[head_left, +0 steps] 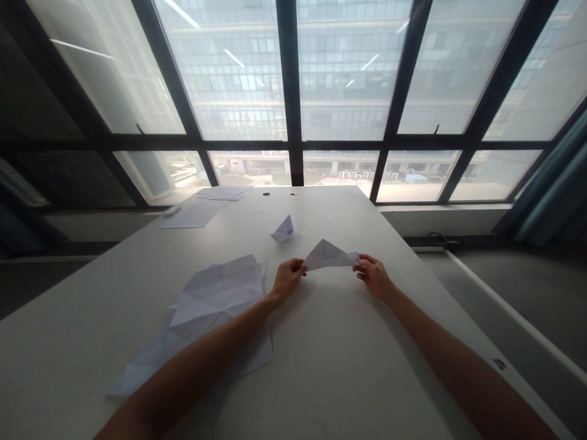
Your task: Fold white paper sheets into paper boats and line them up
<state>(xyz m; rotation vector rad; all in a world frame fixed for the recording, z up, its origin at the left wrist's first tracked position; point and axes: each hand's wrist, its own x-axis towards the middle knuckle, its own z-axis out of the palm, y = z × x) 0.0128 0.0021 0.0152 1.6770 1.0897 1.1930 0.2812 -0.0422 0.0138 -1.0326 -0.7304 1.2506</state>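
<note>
Between my hands is a folded sheet of paper [324, 255], shaped like a low triangle with its peak pointing away from me. My left hand [288, 277] pinches its left corner between thumb and fingers. At the opposite corner my right hand [372, 275] grips the paper, thumb and fingertips closed on it. Just beyond, a small folded paper boat [283, 230] stands on the white table [339, 348]. Creased, unfolded paper sheets [215, 293] lie to the left, partly covered by my left forearm.
Flat papers [188, 215] lie at the table's far left, with a small pale object [172, 211] beside them. A round black hole [266, 194] is near the far edge. Tall windows [343, 73] rise behind. A small dark mark [499, 364] sits by the right edge.
</note>
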